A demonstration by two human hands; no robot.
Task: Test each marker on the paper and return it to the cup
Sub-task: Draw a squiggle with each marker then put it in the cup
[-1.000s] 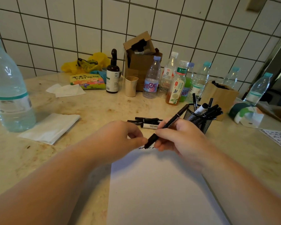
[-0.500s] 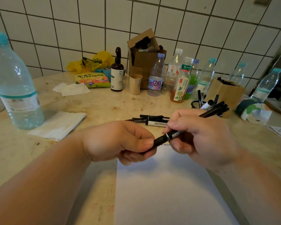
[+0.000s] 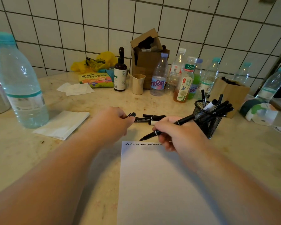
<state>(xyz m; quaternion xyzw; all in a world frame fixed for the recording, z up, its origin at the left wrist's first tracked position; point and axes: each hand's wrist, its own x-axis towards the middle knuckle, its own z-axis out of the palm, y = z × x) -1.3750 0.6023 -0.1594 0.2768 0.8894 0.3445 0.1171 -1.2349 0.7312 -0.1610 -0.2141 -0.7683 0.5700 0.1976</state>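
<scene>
A white sheet of paper (image 3: 161, 184) lies on the counter with several black squiggles along its top edge. My right hand (image 3: 177, 133) grips an uncapped black marker (image 3: 183, 120), whose tip hovers just above the paper's top edge. My left hand (image 3: 113, 122) pinches the marker's black cap (image 3: 133, 114), held off to the left. A few black markers (image 3: 151, 118) lie loose on the counter between my hands. The black mesh cup (image 3: 207, 120) stands to the right and holds several more markers.
A big water bottle (image 3: 19, 82) and a folded napkin (image 3: 62, 124) sit at the left. Several bottles (image 3: 183, 80), a brown dropper bottle (image 3: 120, 73), a beige cup (image 3: 138, 84) and cardboard boxes (image 3: 148, 60) line the tiled wall. A tape roll (image 3: 259, 111) lies at the right.
My hands have pulled apart: the left took the cap off and moved left, and the right brought the bare marker tip down toward the paper's top edge.
</scene>
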